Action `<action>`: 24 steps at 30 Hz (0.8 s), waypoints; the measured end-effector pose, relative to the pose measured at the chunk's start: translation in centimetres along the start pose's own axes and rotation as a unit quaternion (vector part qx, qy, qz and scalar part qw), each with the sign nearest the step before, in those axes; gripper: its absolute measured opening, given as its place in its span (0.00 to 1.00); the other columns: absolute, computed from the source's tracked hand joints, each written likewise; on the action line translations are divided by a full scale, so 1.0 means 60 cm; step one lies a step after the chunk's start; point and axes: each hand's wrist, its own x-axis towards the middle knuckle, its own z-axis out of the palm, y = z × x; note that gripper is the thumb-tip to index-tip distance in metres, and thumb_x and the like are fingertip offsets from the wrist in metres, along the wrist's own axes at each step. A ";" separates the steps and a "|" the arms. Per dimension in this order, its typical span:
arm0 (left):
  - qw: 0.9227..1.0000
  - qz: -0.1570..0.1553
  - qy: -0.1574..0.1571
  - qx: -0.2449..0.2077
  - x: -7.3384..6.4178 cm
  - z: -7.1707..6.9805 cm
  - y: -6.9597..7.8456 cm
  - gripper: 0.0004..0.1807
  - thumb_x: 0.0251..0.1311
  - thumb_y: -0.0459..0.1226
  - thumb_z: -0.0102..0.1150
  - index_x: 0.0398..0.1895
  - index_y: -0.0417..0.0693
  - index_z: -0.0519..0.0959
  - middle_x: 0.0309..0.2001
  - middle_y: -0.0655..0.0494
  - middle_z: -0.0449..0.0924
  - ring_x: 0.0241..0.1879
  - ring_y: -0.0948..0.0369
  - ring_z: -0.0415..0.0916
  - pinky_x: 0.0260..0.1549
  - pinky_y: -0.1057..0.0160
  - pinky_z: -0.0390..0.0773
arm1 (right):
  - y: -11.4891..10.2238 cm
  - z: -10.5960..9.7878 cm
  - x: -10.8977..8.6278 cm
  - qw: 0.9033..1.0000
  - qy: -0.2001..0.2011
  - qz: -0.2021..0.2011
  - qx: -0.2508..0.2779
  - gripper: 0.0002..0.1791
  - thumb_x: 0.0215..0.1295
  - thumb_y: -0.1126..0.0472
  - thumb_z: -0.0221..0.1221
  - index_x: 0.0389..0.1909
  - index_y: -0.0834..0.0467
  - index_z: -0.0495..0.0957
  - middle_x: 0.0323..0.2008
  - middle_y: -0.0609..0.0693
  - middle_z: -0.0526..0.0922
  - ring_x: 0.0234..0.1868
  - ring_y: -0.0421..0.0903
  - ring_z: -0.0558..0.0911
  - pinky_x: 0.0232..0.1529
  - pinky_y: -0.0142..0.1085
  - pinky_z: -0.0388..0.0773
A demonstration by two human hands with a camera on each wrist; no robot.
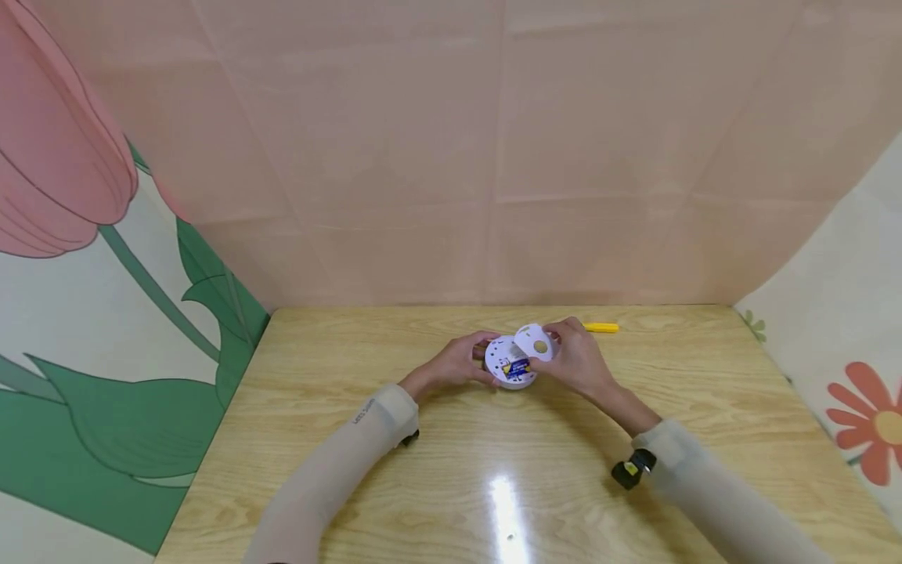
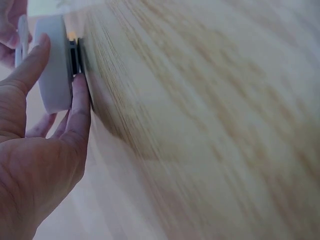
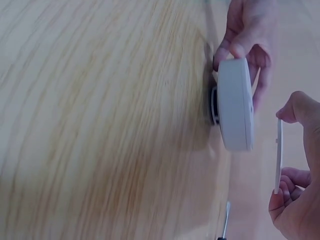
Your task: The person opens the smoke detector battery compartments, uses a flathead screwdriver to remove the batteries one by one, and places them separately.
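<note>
A white round case (image 1: pixel 499 359) is in the left hand (image 1: pixel 458 362), near the back of the table (image 1: pixel 423 493). Its dotted top faces up, with a blue and yellow patch (image 1: pixel 518 368) showing. The left thumb presses the top edge and the fingers curl below, likely so the case sits steady and its top can be seen. A dark part (image 3: pixel 215 105) sticks out underneath; I cannot tell if it touches the wood.

The right hand (image 1: pixel 576 360) pinches a thin white disc (image 1: pixel 529 342) with a hole in it. It grips just the edges, maybe so the fingers don't hide the disc. The disc is above the case, with a small gap between them.

A yellow stick (image 1: pixel 603 327) lies behind the right hand, perhaps out of the way but easy to reach.
</note>
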 end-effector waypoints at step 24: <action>1.000 -0.007 0.000 -0.010 0.001 0.001 0.000 0.48 0.41 0.36 0.80 0.69 0.51 0.66 0.57 0.55 0.78 0.56 0.59 0.76 0.58 0.61 0.74 | 0.072 -0.063 -0.013 0.999 0.021 -0.025 -0.034 0.33 0.35 0.54 0.77 0.44 0.67 0.80 0.38 0.56 0.77 0.35 0.49 0.76 0.30 0.38 0.73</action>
